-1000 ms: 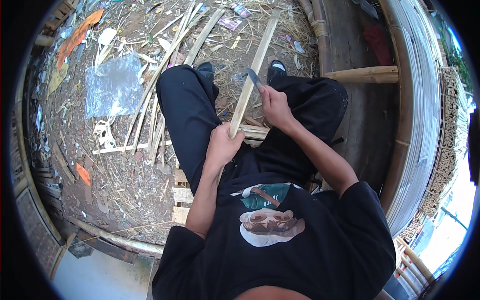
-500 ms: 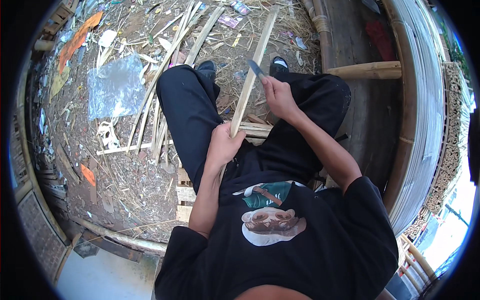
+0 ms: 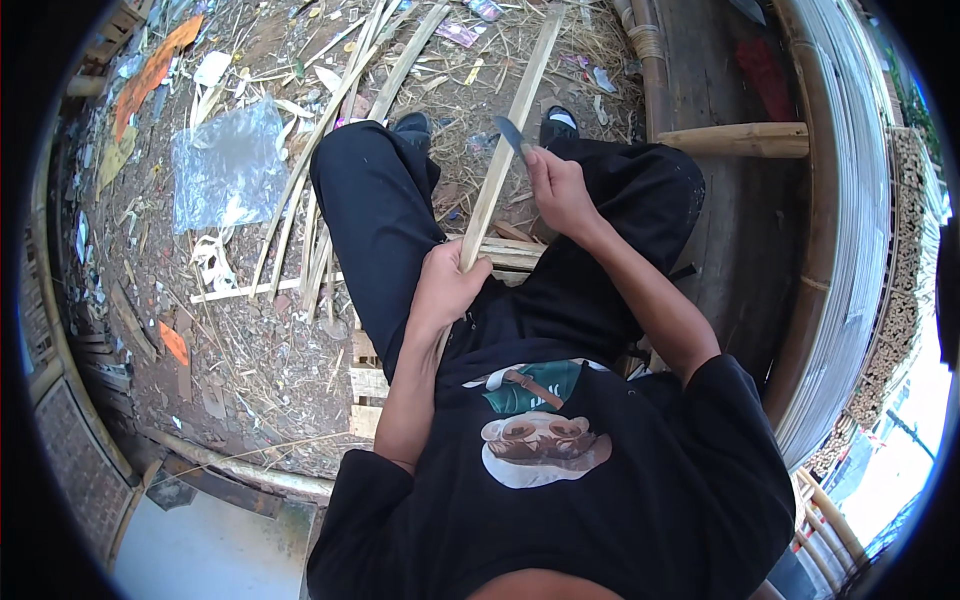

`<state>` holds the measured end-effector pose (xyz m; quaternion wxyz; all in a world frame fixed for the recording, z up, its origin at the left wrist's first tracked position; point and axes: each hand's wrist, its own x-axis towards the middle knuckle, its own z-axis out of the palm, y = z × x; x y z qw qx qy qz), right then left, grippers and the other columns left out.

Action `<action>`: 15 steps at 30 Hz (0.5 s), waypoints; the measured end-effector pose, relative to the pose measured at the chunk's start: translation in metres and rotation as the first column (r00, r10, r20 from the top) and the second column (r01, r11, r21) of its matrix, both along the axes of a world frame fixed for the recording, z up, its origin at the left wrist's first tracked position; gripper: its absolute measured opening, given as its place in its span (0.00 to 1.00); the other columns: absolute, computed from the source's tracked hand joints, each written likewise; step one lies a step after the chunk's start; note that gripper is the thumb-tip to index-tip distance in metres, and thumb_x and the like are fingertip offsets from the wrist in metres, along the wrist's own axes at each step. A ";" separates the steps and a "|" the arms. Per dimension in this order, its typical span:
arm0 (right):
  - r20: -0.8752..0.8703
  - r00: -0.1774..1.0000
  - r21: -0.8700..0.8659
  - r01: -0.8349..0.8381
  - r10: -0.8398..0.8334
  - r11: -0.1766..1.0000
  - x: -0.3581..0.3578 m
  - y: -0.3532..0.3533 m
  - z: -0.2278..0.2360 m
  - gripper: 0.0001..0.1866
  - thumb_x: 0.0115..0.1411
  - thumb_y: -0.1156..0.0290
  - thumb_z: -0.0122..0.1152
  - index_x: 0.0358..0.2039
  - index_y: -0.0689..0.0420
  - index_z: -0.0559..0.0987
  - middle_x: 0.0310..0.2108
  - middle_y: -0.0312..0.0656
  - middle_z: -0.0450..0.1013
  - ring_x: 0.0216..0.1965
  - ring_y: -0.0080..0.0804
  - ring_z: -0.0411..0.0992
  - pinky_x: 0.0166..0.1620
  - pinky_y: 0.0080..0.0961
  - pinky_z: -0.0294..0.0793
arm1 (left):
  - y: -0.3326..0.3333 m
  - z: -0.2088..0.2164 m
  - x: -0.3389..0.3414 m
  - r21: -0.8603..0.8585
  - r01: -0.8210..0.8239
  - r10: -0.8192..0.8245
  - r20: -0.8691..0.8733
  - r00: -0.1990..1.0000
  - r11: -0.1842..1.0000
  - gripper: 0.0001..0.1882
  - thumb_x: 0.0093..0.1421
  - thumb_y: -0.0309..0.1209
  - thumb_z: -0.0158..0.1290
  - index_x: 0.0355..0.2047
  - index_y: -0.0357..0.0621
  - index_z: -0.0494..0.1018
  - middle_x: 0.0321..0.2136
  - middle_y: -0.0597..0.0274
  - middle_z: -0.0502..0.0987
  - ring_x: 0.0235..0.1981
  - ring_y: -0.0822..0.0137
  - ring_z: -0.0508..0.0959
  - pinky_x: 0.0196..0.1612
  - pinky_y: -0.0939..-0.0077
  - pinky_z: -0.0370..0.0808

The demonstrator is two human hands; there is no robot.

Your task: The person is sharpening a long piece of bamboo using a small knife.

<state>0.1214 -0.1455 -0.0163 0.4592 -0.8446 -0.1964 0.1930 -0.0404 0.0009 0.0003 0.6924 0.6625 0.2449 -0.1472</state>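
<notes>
My left hand (image 3: 447, 281) is wrapped round the lower part of a long, pale bamboo strip (image 3: 510, 137), close to my lap. The strip slants up and slightly right, between my knees and past my feet. In my right hand (image 3: 562, 193) is the handle of a knife (image 3: 514, 137), closed in my fingers. Its grey blade points up and to the left, at the strip's right edge; whether it touches the strip I cannot tell. The handle is mostly hidden by my fingers.
Several long bamboo strips (image 3: 318, 160) lie on the littered ground to the left, beside a clear plastic sheet (image 3: 228, 165). A bamboo pole (image 3: 735, 140) juts out at the right, near a bundle of thin pale strips (image 3: 850, 220). Wooden slats (image 3: 368, 382) show beside my left thigh.
Little differs. The knife blade has tilted slightly, and my right hand has barely shifted. My left hand keeps its grip on the bamboo strip.
</notes>
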 end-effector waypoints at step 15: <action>0.084 0.995 -0.064 -0.047 0.052 0.997 -0.005 0.004 0.004 0.10 0.66 0.67 0.49 0.31 0.60 0.72 0.16 0.56 0.66 0.21 0.60 0.68 0.25 0.48 0.65 | 0.003 0.006 0.008 0.107 0.008 -0.007 -0.004 1.000 0.994 0.11 0.57 0.30 0.55 0.30 0.30 0.73 0.16 0.62 0.72 0.18 0.76 0.68 0.23 0.72 0.67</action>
